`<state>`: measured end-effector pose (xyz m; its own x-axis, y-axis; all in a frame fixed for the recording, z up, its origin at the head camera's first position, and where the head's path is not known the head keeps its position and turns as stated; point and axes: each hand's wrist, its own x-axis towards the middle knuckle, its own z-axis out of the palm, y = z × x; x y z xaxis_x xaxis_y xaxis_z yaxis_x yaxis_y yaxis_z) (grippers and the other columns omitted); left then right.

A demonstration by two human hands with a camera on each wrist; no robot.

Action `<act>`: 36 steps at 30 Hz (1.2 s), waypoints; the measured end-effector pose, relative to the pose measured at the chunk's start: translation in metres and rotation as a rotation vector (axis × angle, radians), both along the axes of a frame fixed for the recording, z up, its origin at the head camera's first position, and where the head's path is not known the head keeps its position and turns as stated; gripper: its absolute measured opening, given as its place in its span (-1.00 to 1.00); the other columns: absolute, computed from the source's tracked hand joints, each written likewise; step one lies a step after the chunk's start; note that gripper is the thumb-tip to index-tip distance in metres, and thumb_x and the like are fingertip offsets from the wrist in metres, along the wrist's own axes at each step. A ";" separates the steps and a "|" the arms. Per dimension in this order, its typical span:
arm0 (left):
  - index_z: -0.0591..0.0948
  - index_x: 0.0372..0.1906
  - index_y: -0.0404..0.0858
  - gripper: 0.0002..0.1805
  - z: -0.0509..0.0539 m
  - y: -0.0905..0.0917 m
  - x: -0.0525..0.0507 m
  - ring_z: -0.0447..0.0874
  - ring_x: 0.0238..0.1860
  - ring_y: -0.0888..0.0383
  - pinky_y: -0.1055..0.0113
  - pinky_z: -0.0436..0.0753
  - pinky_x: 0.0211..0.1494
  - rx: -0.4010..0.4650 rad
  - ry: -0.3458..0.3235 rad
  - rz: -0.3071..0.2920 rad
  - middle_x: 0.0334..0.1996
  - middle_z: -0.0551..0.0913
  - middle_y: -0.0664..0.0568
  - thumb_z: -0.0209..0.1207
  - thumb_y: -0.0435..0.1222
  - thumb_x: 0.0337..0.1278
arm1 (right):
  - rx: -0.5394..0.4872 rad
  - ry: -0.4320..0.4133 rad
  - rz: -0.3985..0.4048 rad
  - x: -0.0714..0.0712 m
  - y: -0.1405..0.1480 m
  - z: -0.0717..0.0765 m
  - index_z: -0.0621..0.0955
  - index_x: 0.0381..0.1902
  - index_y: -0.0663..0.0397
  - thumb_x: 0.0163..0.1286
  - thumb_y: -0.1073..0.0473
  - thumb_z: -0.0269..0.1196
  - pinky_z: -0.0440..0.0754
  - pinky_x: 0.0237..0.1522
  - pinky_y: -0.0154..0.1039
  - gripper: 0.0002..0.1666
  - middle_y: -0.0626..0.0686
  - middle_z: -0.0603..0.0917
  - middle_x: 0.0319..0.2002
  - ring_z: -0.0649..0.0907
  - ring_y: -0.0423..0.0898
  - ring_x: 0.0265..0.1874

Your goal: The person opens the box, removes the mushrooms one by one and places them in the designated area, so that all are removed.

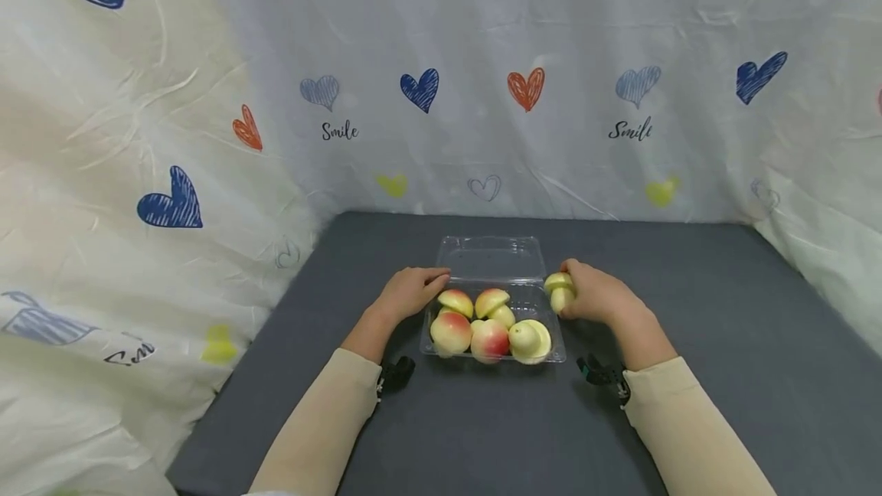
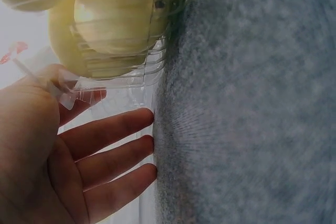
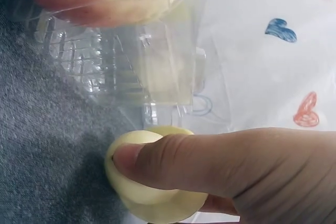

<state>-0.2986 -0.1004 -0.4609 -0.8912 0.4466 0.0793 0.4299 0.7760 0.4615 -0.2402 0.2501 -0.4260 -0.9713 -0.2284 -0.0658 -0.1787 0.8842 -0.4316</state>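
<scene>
A clear hinged plastic container (image 1: 561, 350) lies open on the dark table, its lid (image 1: 491, 257) folded back. Several mushroom-shaped pieces sit inside, among them a red-and-yellow mushroom (image 1: 451, 333) and a pale yellow one (image 1: 529, 341). At the left rim, my left hand (image 1: 411, 293) pinches the plastic edge between thumb and forefinger; its other fingers (image 2: 118, 158) extend straight in the left wrist view. Beside the right rim, my right hand (image 1: 602, 297) holds a pale yellow mushroom (image 3: 157, 198), the thumb pressed on it. The fingers behind that mushroom are mostly hidden.
The dark grey table (image 1: 496, 427) extends around the container. A white curtain (image 1: 482, 37) printed with hearts and words hangs behind the table and along its sides. Dark wrist mounts (image 1: 396, 375) sit at both sleeve cuffs.
</scene>
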 end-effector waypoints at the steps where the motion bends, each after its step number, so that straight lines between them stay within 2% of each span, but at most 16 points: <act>1: 0.49 0.49 -0.04 -0.49 -0.001 -0.001 0.001 0.72 -0.14 0.05 0.03 0.64 0.06 0.014 -0.007 0.006 0.15 0.71 0.00 0.00 0.01 0.62 | 0.003 -0.001 0.003 -0.001 -0.002 -0.001 0.39 0.32 0.31 0.15 0.13 0.54 0.59 -0.22 0.04 -0.13 0.22 0.59 -0.01 0.59 0.09 -0.21; 3: 0.48 0.50 -0.03 -0.49 -0.001 -0.002 0.002 0.73 -0.07 0.05 0.04 0.66 0.02 0.037 -0.019 0.017 0.21 0.68 0.00 0.02 0.01 0.62 | 0.009 -0.007 0.009 -0.003 -0.003 -0.002 0.37 0.34 0.33 0.16 0.14 0.52 0.59 -0.22 0.05 -0.11 0.25 0.57 0.02 0.59 0.10 -0.19; 7: 0.45 0.52 -0.03 -0.47 -0.001 0.001 0.002 0.66 0.17 -0.01 -0.03 0.64 0.18 0.048 -0.033 0.024 0.28 0.62 0.00 0.02 0.02 0.61 | 0.013 -0.012 0.016 -0.002 -0.003 -0.002 0.32 0.38 0.34 0.16 0.16 0.48 0.58 -0.20 0.06 -0.08 0.30 0.54 0.05 0.57 0.13 -0.17; 13: 0.43 0.53 -0.01 -0.45 -0.003 0.005 -0.001 0.63 0.21 -0.02 -0.04 0.61 0.24 0.002 -0.044 0.010 0.31 0.60 -0.02 -0.01 0.06 0.61 | -0.001 -0.040 0.022 0.004 -0.001 -0.002 0.27 0.41 0.37 0.16 0.12 0.52 0.58 -0.20 0.07 0.00 0.37 0.51 0.08 0.57 0.16 -0.14; 17: 0.43 0.53 -0.01 -0.44 -0.003 0.006 -0.001 0.67 0.15 -0.02 -0.04 0.61 0.22 -0.018 -0.051 -0.008 0.31 0.60 -0.03 -0.02 0.07 0.61 | -0.001 -0.060 0.016 0.008 0.001 0.002 0.22 0.46 0.39 0.18 0.09 0.56 0.58 -0.18 0.09 0.08 0.42 0.47 0.15 0.57 0.20 -0.09; 20: 0.44 0.52 0.00 -0.45 0.000 0.002 0.000 0.69 0.10 -0.01 -0.05 0.63 0.17 -0.013 -0.053 0.008 0.28 0.62 -0.03 -0.01 0.07 0.61 | -0.001 -0.053 0.027 0.009 -0.002 0.010 0.19 0.49 0.39 0.22 0.11 0.54 0.57 -0.15 0.12 0.09 0.48 0.41 0.24 0.56 0.27 0.00; 25: 0.46 0.51 0.00 -0.45 0.004 -0.005 0.001 0.67 0.15 -0.02 -0.03 0.65 0.15 -0.008 -0.044 0.051 0.26 0.64 -0.03 0.00 0.07 0.60 | -0.003 -0.043 0.030 0.012 -0.011 0.028 0.14 0.55 0.35 0.28 0.13 0.50 0.57 0.04 0.28 0.10 0.53 0.23 0.41 0.43 0.43 0.27; 30: 0.46 0.51 -0.03 -0.45 0.004 -0.004 0.000 0.71 0.01 0.01 0.01 0.65 0.05 -0.011 -0.031 0.035 0.22 0.67 -0.04 0.00 0.06 0.61 | -0.005 -0.028 0.023 0.021 -0.014 0.042 0.13 0.56 0.35 0.28 0.15 0.50 0.50 0.17 0.35 0.10 0.51 0.19 0.46 0.31 0.45 0.38; 33: 0.47 0.50 -0.03 -0.46 0.002 -0.002 -0.001 0.72 -0.02 0.01 -0.02 0.64 0.10 -0.016 -0.027 0.027 0.20 0.68 -0.04 0.00 0.05 0.61 | -0.013 -0.020 0.027 0.027 -0.014 0.048 0.13 0.57 0.33 0.30 0.15 0.49 0.48 0.20 0.36 0.08 0.48 0.18 0.47 0.29 0.44 0.40; 36: 0.47 0.50 -0.04 -0.45 0.001 0.001 -0.001 0.72 0.02 0.01 -0.05 0.61 0.20 -0.022 -0.027 0.024 0.20 0.68 -0.03 0.00 0.06 0.60 | -0.027 0.002 0.053 0.033 -0.015 0.052 0.17 0.57 0.31 0.34 0.15 0.45 0.47 0.21 0.35 0.02 0.46 0.21 0.47 0.30 0.42 0.41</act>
<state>-0.2998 -0.0998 -0.4602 -0.9034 0.4264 0.0454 0.3986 0.7962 0.4552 -0.2073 0.2353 -0.3741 -0.9581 -0.2808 -0.0574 -0.2253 0.8616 -0.4549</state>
